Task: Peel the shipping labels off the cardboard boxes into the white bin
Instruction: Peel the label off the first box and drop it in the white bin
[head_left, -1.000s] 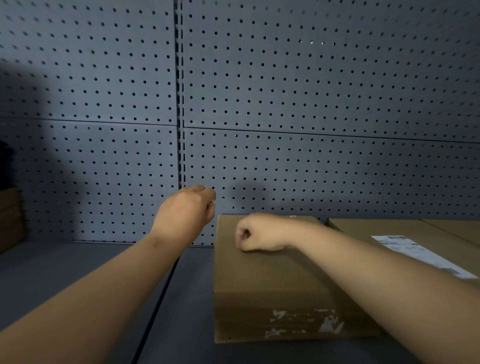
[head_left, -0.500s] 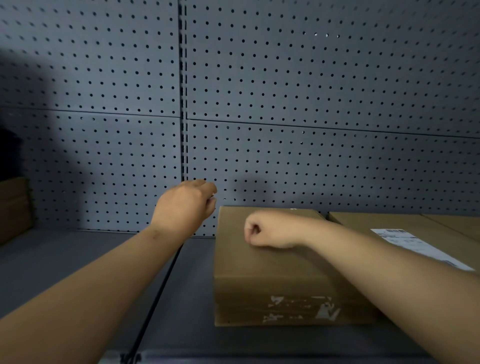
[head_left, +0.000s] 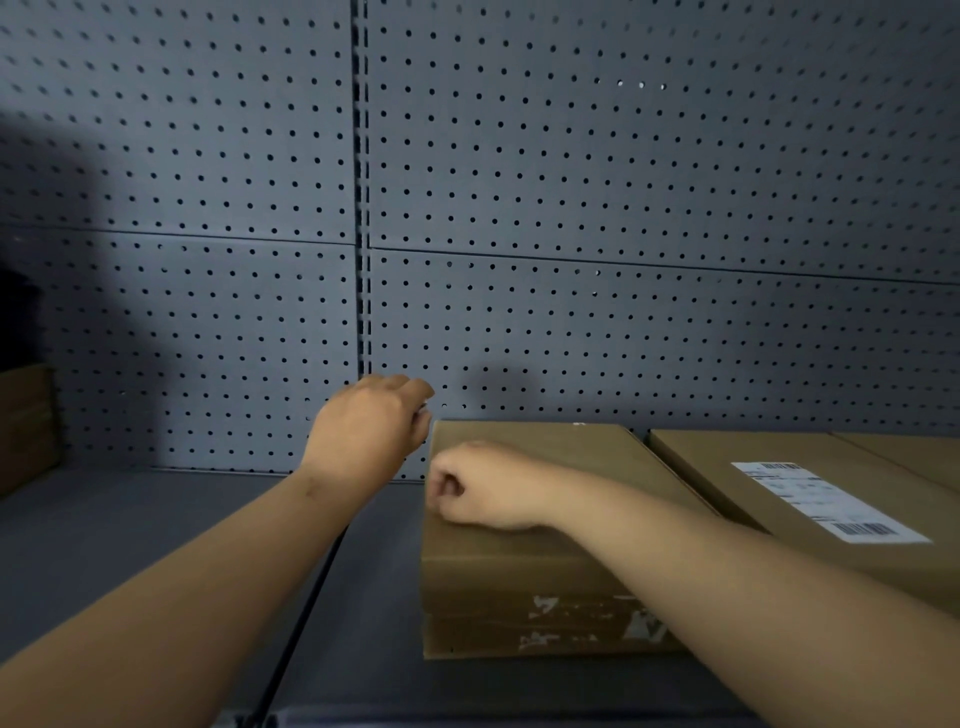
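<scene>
A brown cardboard box (head_left: 550, 561) lies on the grey shelf, with torn white label scraps (head_left: 587, 618) on its front face. My right hand (head_left: 483, 486) rests as a closed fist on the box's top, at its left edge. My left hand (head_left: 371, 426) hovers at the box's far left corner. Its fingers are curled, with the tips hidden behind the hand. To the right lies a second cardboard box (head_left: 727, 467) with a white shipping label (head_left: 826, 501) flat on its top. The white bin is out of view.
A grey pegboard wall (head_left: 571, 208) closes off the back of the shelf (head_left: 130, 530). Another brown box (head_left: 26, 426) stands at the far left edge, and a third box top (head_left: 914, 452) shows at the far right. A dark seam (head_left: 301, 613) runs along the shelf floor.
My right fist has slid left along the box top to its left edge. My left hand has stayed at the far left corner. The view has shifted slightly.
</scene>
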